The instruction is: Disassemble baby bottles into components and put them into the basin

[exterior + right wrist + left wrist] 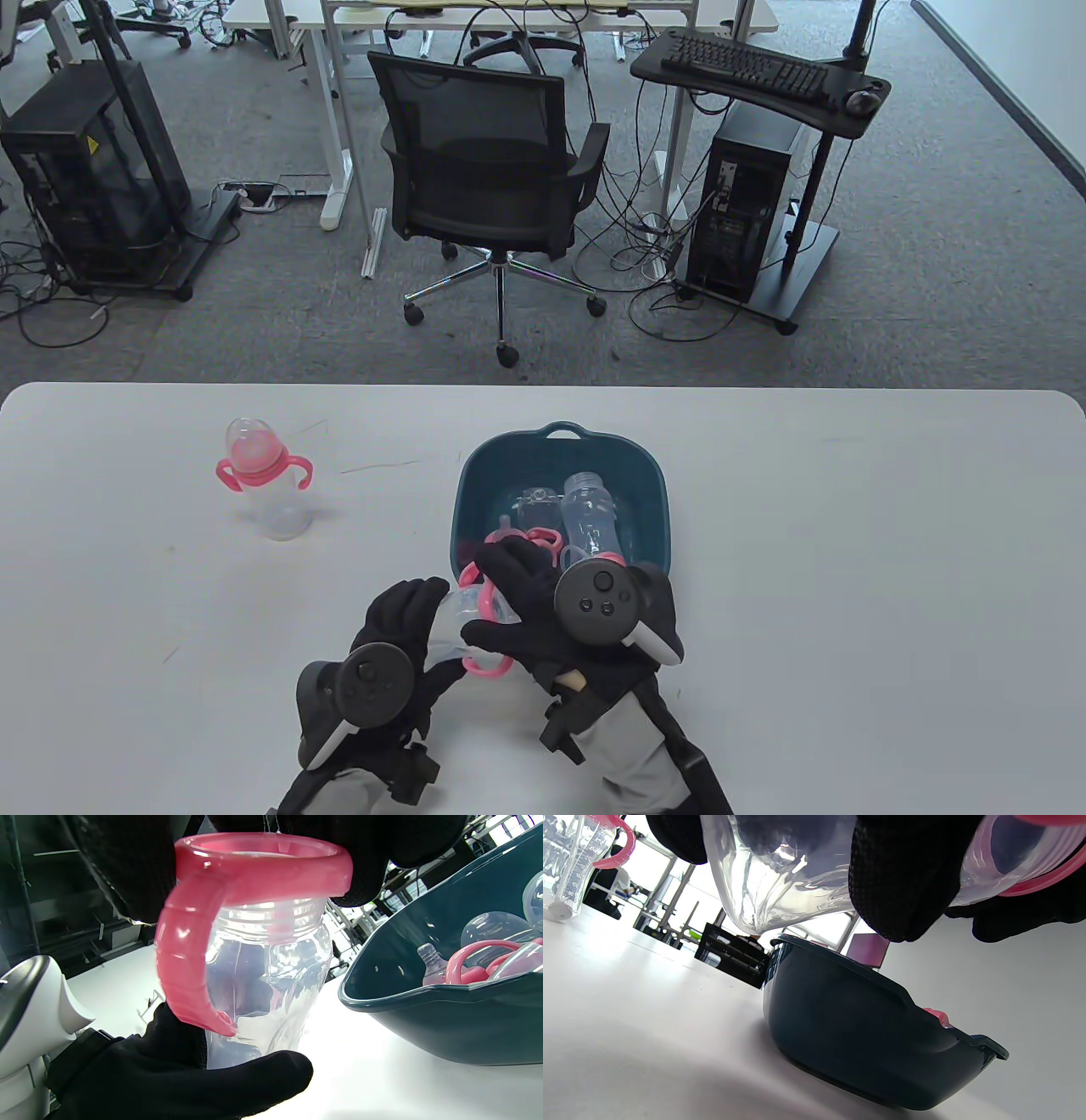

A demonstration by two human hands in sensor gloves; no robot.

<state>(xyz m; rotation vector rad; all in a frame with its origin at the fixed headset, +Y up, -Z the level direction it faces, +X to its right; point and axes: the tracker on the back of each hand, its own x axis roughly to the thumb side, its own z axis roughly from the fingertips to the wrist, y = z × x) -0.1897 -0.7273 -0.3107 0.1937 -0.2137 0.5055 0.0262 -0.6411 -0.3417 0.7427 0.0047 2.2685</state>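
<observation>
My left hand [407, 632] grips the clear body of a baby bottle [454, 624] just in front of the teal basin [645, 492]. My right hand [526, 607] holds the bottle's pink handled ring [488, 666] at the neck. In the right wrist view the pink ring [254, 870] sits around the threaded neck of the clear bottle [263, 984], with my left thumb [237, 1077] under the body. In the left wrist view my fingers [903, 878] wrap the clear bottle [780, 882] above the basin [848, 1027]. Inside the basin lie a clear bottle body [591, 518], pink rings [543, 539] and a nipple [430, 961].
A second, assembled bottle [263, 480] with pink handles and a clear cap stands upright at the table's left. An office chair [488, 178] and computer stands are on the floor beyond the far table edge.
</observation>
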